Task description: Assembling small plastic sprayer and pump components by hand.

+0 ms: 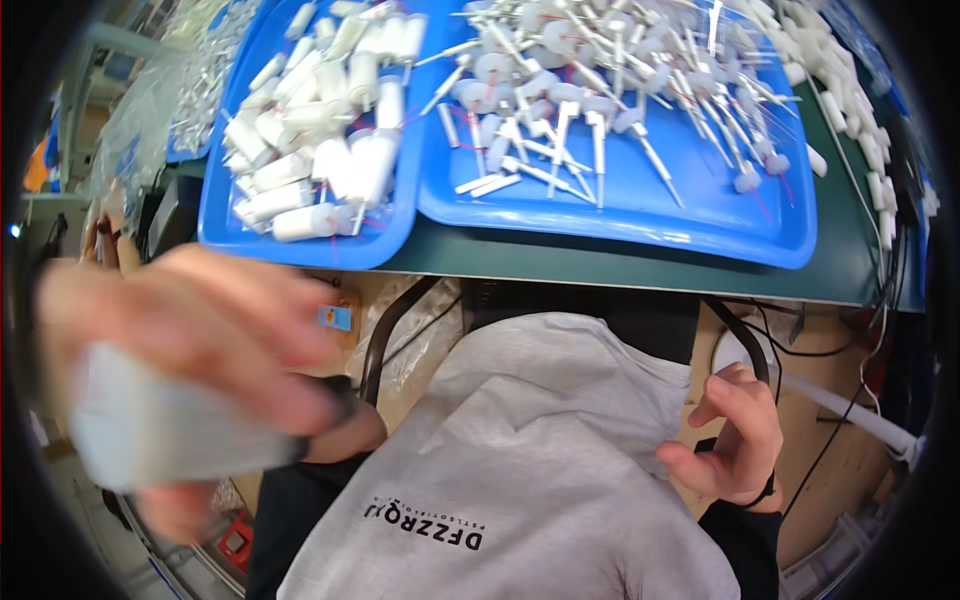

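Close up at the left, my left hand (pixel 240 310) is smeared by motion. Its fingers and thumb wrap round a pale whitish object (pixel 160 425), too blurred to name. Over at the right, beside my body and below the table edge, my right hand (pixel 742 435) has its fingers loosely bent and the thumb apart, with nothing seen in it. Beyond my left hand stands a blue tray (pixel 395 235) heaped with white plastic cylinders (pixel 285 170). A wider blue tray (pixel 700 235) next to it holds many thin white stems with translucent round discs (pixel 655 165) and red threads.
Both trays rest on a dark green tabletop (pixel 560 262). More white cylindrical pieces (pixel 850 90) lie along its right side. Cables (pixel 860 345) hang at the right, and clear plastic (pixel 135 150) lies at far left. Another person's arm (pixel 120 235) shows there. Black chair arms (pixel 385 335) flank me.
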The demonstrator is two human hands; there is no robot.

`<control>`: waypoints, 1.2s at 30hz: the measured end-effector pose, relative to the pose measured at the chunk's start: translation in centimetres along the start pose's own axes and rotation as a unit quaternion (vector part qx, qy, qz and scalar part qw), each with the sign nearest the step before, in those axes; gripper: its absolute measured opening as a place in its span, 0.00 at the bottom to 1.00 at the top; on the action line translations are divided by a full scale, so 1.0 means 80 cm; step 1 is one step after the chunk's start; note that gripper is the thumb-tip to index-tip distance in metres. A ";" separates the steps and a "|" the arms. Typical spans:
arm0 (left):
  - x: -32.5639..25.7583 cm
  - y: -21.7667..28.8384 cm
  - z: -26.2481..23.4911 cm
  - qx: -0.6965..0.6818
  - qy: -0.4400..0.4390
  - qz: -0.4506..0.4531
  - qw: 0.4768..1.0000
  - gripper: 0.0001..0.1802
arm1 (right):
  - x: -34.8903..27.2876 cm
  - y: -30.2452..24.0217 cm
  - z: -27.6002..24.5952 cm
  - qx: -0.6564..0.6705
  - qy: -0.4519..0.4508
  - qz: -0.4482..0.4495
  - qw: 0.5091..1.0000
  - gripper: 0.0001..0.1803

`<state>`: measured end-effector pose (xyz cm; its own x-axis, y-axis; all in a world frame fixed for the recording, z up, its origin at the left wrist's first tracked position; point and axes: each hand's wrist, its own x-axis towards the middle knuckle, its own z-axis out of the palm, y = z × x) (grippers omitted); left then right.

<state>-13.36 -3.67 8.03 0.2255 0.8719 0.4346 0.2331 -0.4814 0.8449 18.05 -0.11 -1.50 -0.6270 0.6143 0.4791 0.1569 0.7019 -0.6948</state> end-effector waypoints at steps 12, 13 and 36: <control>-0.237 -0.113 -0.126 0.030 0.052 -0.606 0.793 0.08 | 0.008 -0.006 0.031 0.106 -0.152 0.010 0.983 0.11; -0.280 -0.147 -0.126 -0.003 0.104 -0.646 0.757 0.09 | 0.009 -0.007 0.035 0.109 -0.158 0.007 0.981 0.11; -0.755 -0.429 0.100 -0.204 0.597 -0.629 0.455 0.36 | 0.050 -0.040 0.101 0.044 -0.267 0.071 0.960 0.05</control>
<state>-27.41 -40.55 -49.75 -0.5746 -0.0203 -0.8182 -0.7819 0.3092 0.5414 8.91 -2.82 -1.69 -0.9095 0.4129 0.0479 0.2206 0.5771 -0.7864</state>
